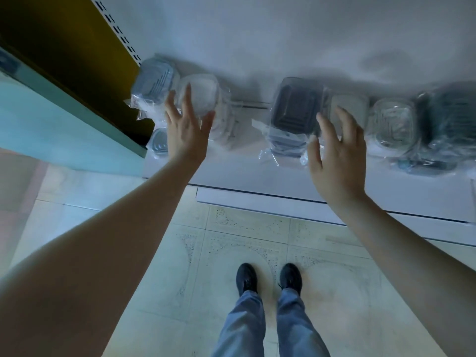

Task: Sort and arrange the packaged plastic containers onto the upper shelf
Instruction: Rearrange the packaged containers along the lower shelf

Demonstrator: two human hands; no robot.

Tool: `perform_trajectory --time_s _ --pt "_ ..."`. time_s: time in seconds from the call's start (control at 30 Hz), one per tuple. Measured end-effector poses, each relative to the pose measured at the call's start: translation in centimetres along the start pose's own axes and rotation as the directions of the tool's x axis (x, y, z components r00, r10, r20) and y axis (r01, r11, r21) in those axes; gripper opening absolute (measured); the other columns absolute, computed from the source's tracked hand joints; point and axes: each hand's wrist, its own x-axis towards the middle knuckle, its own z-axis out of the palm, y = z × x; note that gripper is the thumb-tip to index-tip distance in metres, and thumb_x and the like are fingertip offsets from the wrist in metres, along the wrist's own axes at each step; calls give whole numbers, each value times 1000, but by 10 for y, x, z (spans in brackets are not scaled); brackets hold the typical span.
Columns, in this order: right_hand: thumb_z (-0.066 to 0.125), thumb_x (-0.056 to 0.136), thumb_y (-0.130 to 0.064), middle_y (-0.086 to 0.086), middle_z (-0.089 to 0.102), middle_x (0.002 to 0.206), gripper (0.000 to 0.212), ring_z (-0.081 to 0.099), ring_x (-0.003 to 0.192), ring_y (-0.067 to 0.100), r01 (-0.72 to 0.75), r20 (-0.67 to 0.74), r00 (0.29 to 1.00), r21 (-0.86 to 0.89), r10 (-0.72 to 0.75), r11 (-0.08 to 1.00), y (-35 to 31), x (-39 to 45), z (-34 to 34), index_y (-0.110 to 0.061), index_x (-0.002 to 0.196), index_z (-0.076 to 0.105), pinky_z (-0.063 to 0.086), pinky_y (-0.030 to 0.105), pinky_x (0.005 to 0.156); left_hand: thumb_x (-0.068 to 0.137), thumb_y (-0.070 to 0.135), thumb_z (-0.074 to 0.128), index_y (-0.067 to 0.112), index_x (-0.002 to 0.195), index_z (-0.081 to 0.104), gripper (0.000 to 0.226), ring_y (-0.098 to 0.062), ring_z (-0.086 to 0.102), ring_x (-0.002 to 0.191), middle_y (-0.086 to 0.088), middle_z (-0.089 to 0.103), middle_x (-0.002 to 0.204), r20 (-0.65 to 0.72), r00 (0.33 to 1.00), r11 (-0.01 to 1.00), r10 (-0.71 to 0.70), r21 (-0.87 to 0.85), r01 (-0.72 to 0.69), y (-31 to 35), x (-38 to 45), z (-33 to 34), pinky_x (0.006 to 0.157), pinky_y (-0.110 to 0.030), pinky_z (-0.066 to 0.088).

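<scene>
Upper shelf (257,173), its right end cut off, carries a blurred row of bagged container stacks: dark (293,112), clear (392,122), white (203,99). Left hand (185,132) and right hand (337,161), fingers spread wide, hold nothing.

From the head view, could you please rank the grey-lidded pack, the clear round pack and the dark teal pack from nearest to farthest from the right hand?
1. Grey-lidded pack: right at the right hand's fingertips.
2. Clear round pack: next along to the right.
3. Dark teal pack: far right end of the shelf.
</scene>
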Motion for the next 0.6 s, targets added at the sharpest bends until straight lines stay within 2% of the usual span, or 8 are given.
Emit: perform_trajectory --time_s 0.1,0.2,0.3,0.43,0.6 --pt "46 102 -23 21 46 146 38 47 129 40 32 37 999 -8 -32 999 0 -7 -4 -7 135 58 40 44 104 99 49 49 23 157 22 69 -41 29 139 -20 18 158 94 995 994 -33 106 23 -11 8 9 107 -54 41" --pt "46 101 -22 22 46 145 39 47 129 40 42 42 998 -11 -42 999 -4 -7 -8 -6 134 58 40 43 105 96 47 55 21 155 25 71 -41 30 138 -20 21 157 117 993 993 -24 119 10 -12 8 6 109 -53 38" --pt "48 101 -21 22 47 144 38 48 128 40 27 17 999 5 -28 1000 -17 -3 -16 -5 134 58 40 44 106 94 51 58 21 157 21 79 -41 23 143 -20 17 160 143 990 991 -9 133 -10 -9 3 -3 114 -53 34" --pt "48 101 -21 21 47 145 39 49 127 39 32 6 999 62 -33 998 -43 3 -32 -3 135 57 41 44 107 95 45 58 13 155 27 75 -39 27 143 -20 23 157 95 995 998 -44 43 40 2 -29 -23 113 -53 37" --pt "49 100 -21 19 49 143 41 52 124 37 145 26 988 165 -151 976 -92 8 -70 -2 135 56 45 45 105 95 37 55 10 149 36 63 -31 38 136 -14 37 149 117 990 991 76 -120 -62 22 -120 -58 106 -50 45"
